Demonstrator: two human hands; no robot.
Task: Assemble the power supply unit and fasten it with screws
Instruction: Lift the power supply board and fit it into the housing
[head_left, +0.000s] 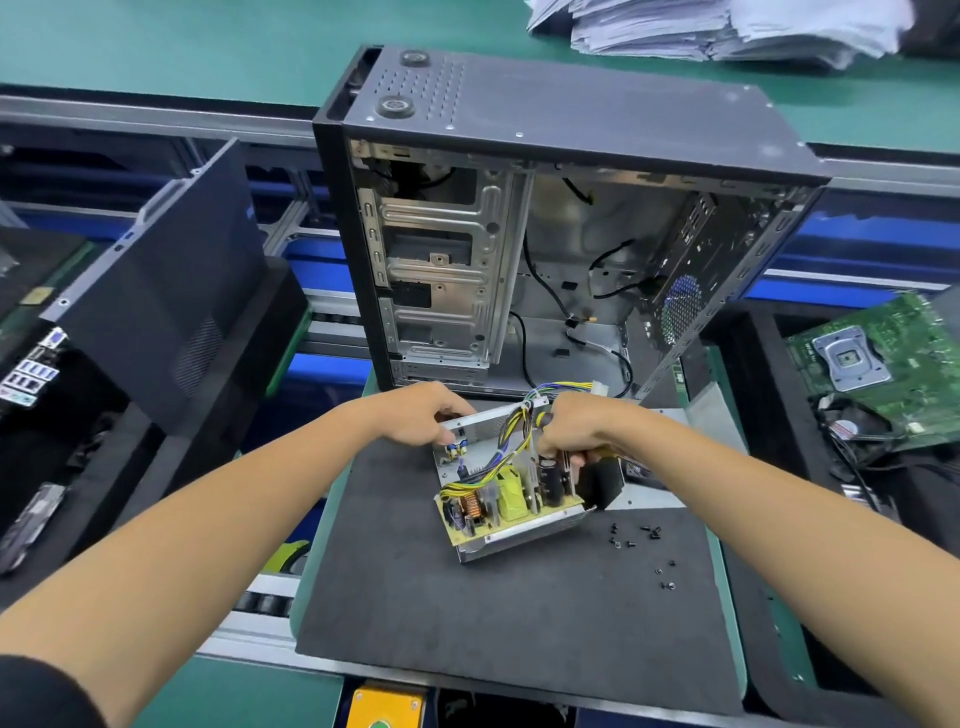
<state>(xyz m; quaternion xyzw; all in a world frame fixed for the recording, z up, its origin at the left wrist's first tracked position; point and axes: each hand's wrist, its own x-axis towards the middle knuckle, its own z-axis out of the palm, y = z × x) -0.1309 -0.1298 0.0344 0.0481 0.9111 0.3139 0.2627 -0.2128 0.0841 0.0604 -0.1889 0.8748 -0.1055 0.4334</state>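
Metal-cased open power supply unit (506, 488) is sitting on the black foam mat (467, 613); my left hand (421, 413) is gripping its rim, my right hand (571, 426) is pinching inside. Probably fragile, so I'm avoiding the board.

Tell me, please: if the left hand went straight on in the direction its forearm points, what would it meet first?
Probably the wire bundle rising from the open power supply unit, which the left hand grips at its near-left edge. Depth is unclear.

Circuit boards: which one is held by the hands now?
The yellow board in the open power supply unit, gripped by left hand and right hand. The green motherboard lies untouched at right.
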